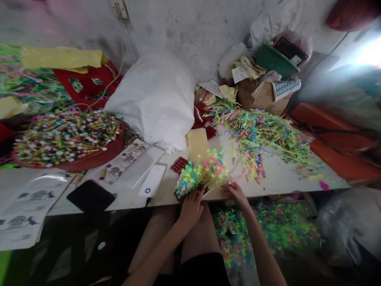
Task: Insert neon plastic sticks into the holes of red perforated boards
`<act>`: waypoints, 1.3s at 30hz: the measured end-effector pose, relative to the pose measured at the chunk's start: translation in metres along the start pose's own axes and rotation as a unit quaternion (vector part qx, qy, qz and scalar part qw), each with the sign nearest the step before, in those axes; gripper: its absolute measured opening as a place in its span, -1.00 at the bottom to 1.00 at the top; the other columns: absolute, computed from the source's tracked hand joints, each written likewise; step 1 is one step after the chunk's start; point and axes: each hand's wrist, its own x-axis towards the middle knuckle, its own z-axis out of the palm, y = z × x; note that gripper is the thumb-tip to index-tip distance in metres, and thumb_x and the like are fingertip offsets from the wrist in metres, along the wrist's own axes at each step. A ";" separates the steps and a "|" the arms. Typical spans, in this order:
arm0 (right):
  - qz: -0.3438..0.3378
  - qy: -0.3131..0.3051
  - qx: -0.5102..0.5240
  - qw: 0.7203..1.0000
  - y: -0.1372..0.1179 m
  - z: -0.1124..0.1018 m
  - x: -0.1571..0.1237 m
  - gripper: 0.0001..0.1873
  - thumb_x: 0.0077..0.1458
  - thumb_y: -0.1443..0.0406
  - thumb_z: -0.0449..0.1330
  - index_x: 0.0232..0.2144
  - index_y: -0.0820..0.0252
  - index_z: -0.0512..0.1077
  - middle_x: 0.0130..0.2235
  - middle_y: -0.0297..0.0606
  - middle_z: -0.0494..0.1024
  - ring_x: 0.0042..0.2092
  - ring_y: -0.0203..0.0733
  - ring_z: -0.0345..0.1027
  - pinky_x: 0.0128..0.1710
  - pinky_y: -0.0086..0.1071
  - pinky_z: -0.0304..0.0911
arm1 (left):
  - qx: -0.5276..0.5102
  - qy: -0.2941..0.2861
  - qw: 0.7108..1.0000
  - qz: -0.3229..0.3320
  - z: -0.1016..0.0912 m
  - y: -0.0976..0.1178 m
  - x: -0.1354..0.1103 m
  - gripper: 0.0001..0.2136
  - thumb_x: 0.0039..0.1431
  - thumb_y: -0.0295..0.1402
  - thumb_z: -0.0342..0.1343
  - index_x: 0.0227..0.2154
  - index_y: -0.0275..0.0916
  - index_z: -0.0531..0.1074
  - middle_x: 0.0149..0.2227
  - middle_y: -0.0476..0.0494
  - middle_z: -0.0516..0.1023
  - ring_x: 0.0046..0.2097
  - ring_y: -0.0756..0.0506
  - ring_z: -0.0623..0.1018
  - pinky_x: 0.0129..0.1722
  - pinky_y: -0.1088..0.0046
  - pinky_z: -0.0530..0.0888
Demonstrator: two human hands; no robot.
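Observation:
My left hand (193,204) lies at the table's front edge with its fingers stretched over the near side of a dense bunch of small colourful plastic pieces (190,176) in green, yellow, blue and white. Touching that bunch on the right is a second bunch (214,167) in pink and yellow. Under and behind them shows a dark red board with pale holes (179,165). To the right, my right hand (235,191) has its fingers drawn together just above the table edge. What lies between those fingertips is too small and blurred to name.
A loose heap of colourful strips (262,131) covers the right of the table (282,186). On the left are a red basin (86,161) full of small coloured sticks, a white phone-like device (153,180) and printed sheets (29,206). A big white sack (157,99) stands behind.

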 end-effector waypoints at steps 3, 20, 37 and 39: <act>-0.005 -0.003 0.037 0.999 0.014 0.015 -0.032 -0.53 -0.28 0.04 0.36 -0.38 0.20 0.36 -0.34 -0.25 0.57 -0.37 -0.14 0.49 -0.45 -0.33 0.44 | 0.027 0.035 0.998 0.039 0.014 -0.006 -0.011 -0.34 0.03 -0.53 -0.07 0.24 -0.23 -0.05 0.15 -0.23 0.26 0.15 -0.17 0.26 0.13 0.21 0.17; 0.008 0.027 0.045 0.999 0.025 0.058 -0.043 -0.49 -0.12 -0.11 0.19 -0.40 0.24 0.39 -0.38 -0.20 0.55 -0.38 -0.19 0.48 -0.44 -0.40 0.42 | 0.002 0.061 0.997 0.040 0.026 -0.005 -0.016 -0.50 0.09 -0.48 -0.05 0.14 -0.30 0.15 0.20 -0.28 0.21 0.21 -0.21 0.21 0.17 0.11 0.18; -0.085 0.092 -0.635 0.762 0.002 0.056 -0.016 -0.74 0.23 0.25 -0.04 -0.16 0.21 0.39 -0.28 -0.09 0.55 -0.28 -0.16 0.45 -0.41 -0.44 0.15 | 0.021 0.058 0.998 0.023 0.022 -0.005 -0.011 -0.49 0.09 -0.48 -0.03 0.15 -0.28 0.14 0.13 -0.24 0.29 0.13 -0.20 0.29 0.13 0.17 0.21; -0.083 0.118 -0.630 0.763 0.006 0.051 -0.020 -0.76 0.21 0.21 -0.01 -0.21 0.21 0.38 -0.32 -0.12 0.55 -0.31 -0.16 0.45 -0.45 -0.45 0.13 | 0.022 0.056 0.998 0.027 0.022 -0.006 -0.011 -0.49 0.08 -0.48 -0.03 0.15 -0.28 0.14 0.14 -0.24 0.27 0.13 -0.20 0.28 0.13 0.18 0.21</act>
